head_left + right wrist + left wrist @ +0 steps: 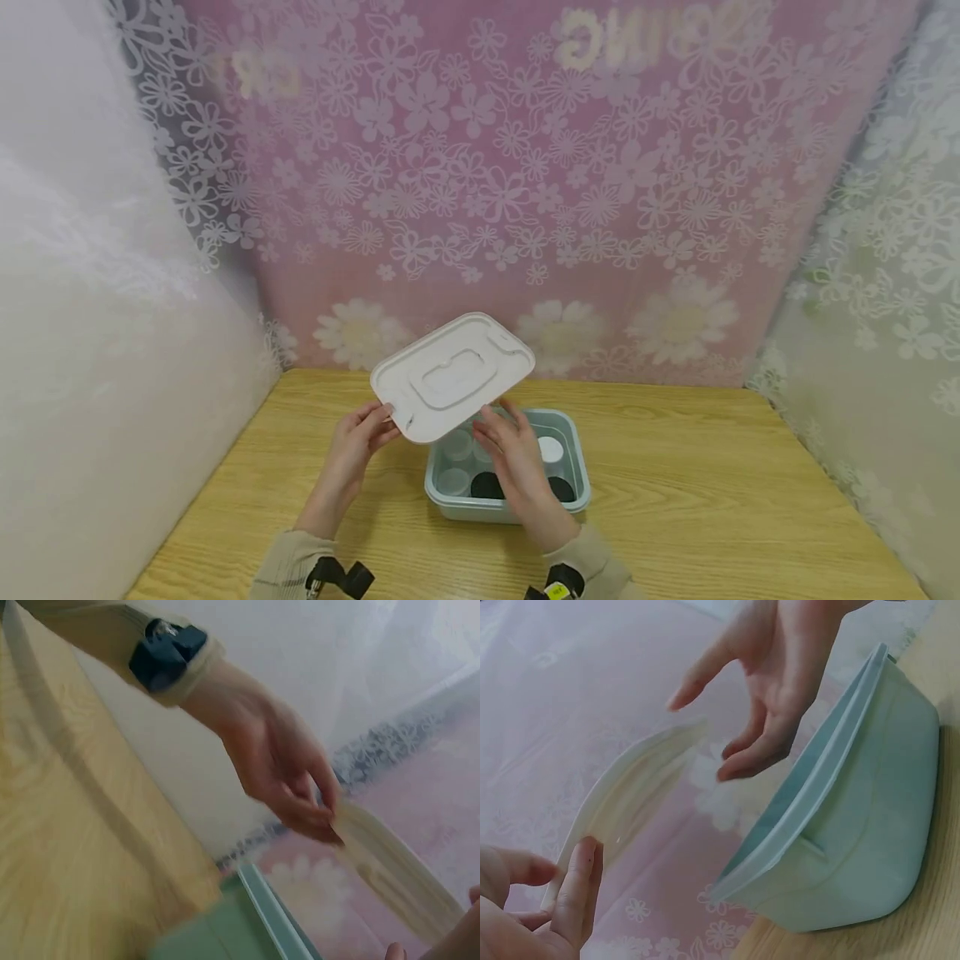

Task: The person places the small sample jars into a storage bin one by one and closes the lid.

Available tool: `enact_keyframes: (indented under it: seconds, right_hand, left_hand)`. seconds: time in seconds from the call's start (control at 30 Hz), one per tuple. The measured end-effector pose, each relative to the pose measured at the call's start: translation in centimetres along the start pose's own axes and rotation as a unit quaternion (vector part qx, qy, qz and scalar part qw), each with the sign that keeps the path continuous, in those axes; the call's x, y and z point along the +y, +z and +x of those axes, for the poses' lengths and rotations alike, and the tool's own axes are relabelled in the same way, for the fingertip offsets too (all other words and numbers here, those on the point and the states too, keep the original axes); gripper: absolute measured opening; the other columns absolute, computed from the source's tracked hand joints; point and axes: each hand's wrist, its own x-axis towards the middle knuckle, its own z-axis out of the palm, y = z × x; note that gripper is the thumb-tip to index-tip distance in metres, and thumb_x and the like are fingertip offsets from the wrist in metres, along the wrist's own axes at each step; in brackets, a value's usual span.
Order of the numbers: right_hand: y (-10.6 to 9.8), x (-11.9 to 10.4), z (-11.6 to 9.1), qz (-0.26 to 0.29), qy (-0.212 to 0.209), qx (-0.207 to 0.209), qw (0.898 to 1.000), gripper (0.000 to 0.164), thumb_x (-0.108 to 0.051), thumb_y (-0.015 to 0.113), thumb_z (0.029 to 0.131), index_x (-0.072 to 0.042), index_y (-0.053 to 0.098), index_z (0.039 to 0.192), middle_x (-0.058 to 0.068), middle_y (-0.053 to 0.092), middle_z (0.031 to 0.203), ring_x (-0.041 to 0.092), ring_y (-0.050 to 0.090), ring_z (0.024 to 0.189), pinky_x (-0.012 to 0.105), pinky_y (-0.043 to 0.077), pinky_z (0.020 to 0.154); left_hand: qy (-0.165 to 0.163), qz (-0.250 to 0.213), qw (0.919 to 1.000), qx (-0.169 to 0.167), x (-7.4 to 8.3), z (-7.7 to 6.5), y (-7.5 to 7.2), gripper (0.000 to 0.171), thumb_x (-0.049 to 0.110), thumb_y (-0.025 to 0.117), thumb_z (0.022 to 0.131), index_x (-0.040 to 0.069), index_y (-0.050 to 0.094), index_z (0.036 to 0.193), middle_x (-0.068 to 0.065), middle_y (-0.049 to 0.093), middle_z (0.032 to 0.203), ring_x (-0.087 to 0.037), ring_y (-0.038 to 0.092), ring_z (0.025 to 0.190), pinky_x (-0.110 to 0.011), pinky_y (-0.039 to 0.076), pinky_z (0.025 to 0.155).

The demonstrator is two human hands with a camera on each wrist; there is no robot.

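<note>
A white rectangular lid [453, 379] is held up at a tilt above a pale green plastic box [480, 511]. My left hand [352, 446] pinches its near left corner between thumb and fingers, seen also in the right wrist view. Close to the lid's lower right edge is my right hand [519, 458], over the box; in the left wrist view its fingers are spread and apart from the lid [626, 791]. Inside the box stand several round containers, among them one with a white top [551, 450], black-topped ones [486, 486] and clear ones [453, 482]. My right hand hides part of them.
The box rests on a wooden table [690, 483]. A pink flowered curtain [480, 208] hangs behind the table, with a pale wall [112, 333] on the left and a flowered white sheet [885, 350] on the right.
</note>
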Motion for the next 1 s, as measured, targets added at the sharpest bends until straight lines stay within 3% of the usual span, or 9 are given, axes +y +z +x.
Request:
enact_keyframes:
  seconds: [0.13,0.33,0.47,0.6,0.67,0.73,0.87,0.93,1.0]
  right_hand:
    - [-2.3,-1.8,1.0,-0.013,-0.024,0.025,0.999,0.065,-0.029,0.055,0.106,0.003,0.026,0.154,0.021,0.041,0.141,0.031,0.055,0.123,0.033,0.046,0.108]
    - [-6.0,-5.3,2.8,-0.048,-0.020,0.001,0.999,0.052,-0.032,0.040,0.111,0.006,0.037,0.148,0.011,0.053,0.129,0.020,0.063,0.112,0.030,0.049,0.104]
    - [-8.4,-7.1,3.6,-0.095,0.006,-0.045,0.994,0.056,-0.031,0.036,0.112,0.009,0.031,0.151,0.020,0.049,0.142,0.011,0.063,0.110,0.024,0.050,0.099]
    - [-10.5,-8.4,4.1,-0.169,0.047,-0.126,0.976,0.064,-0.035,0.034,0.112,0.009,0.023,0.157,0.028,0.025,0.161,0.026,0.046,0.139,0.021,0.047,0.101]
    - [-11.3,-8.7,4.2,-0.192,0.063,-0.157,0.967,0.065,-0.036,0.034,0.112,0.009,0.022,0.157,0.028,0.020,0.163,0.033,0.034,0.147,0.021,0.046,0.103]
    - [-11.9,-9.0,4.2,-0.207,0.074,-0.168,0.961,0.064,-0.034,0.037,0.112,0.009,0.024,0.157,0.026,0.026,0.162,0.032,0.035,0.147,0.022,0.046,0.104]
    - [-12.7,-9.2,4.0,-0.223,0.087,-0.158,0.958,0.062,-0.025,0.049,0.109,0.012,0.028,0.154,0.014,0.053,0.146,0.013,0.058,0.126,0.024,0.049,0.102]
    - [-12.9,-9.4,3.9,-0.233,0.088,-0.153,0.956,0.064,-0.020,0.054,0.107,0.013,0.028,0.154,0.010,0.058,0.140,0.007,0.064,0.115,0.024,0.051,0.101]
    - [-13.0,-9.5,3.9,-0.243,0.086,-0.149,0.955,0.066,-0.017,0.058,0.104,0.013,0.026,0.155,0.014,0.056,0.142,0.005,0.065,0.110,0.025,0.051,0.100]
  left_hand:
    - [-0.010,-0.013,0.9998,0.010,0.5,0.2,-0.5,0.028,0.008,0.053,0.104,-0.016,0.056,0.119,0.000,0.066,0.091,-0.006,0.067,0.078,-0.019,0.058,0.079]
    - [-0.022,0.009,0.9996,-0.012,0.9,0.2,-1.1,0.034,0.009,0.054,0.104,-0.019,0.057,0.123,0.000,0.065,0.096,-0.007,0.067,0.081,-0.018,0.057,0.078]
    - [-0.032,0.027,0.9985,-0.036,0.8,0.3,-1.1,0.035,0.009,0.054,0.104,-0.018,0.057,0.125,0.000,0.066,0.095,-0.007,0.068,0.080,-0.018,0.057,0.076]
    - [-0.043,0.054,0.9953,-0.068,0.7,0.4,-0.9,0.038,0.010,0.054,0.104,-0.019,0.055,0.127,0.000,0.067,0.092,-0.007,0.067,0.079,-0.019,0.057,0.075]
    - [-0.045,0.073,0.9924,-0.088,0.6,0.4,-0.7,0.040,0.012,0.055,0.103,-0.019,0.054,0.129,-0.001,0.067,0.094,-0.008,0.066,0.079,-0.019,0.057,0.076]
    - [-0.044,0.093,0.9889,-0.108,0.5,0.4,-0.5,0.042,0.013,0.055,0.103,-0.019,0.053,0.131,-0.002,0.067,0.097,-0.008,0.066,0.082,-0.020,0.057,0.078]
    - [-0.037,0.121,0.9833,-0.131,0.3,0.5,-0.1,0.046,0.016,0.056,0.103,-0.018,0.052,0.134,-0.005,0.068,0.104,-0.010,0.066,0.085,-0.021,0.057,0.080]
    - [-0.030,0.131,0.9818,-0.134,0.2,0.6,0.0,0.048,0.017,0.057,0.103,-0.018,0.051,0.136,-0.007,0.068,0.106,-0.010,0.067,0.086,-0.022,0.057,0.080]
    - [-0.024,0.136,0.9813,-0.134,0.2,0.7,0.1,0.048,0.018,0.057,0.103,-0.017,0.052,0.136,-0.008,0.069,0.106,-0.011,0.067,0.086,-0.023,0.057,0.080]
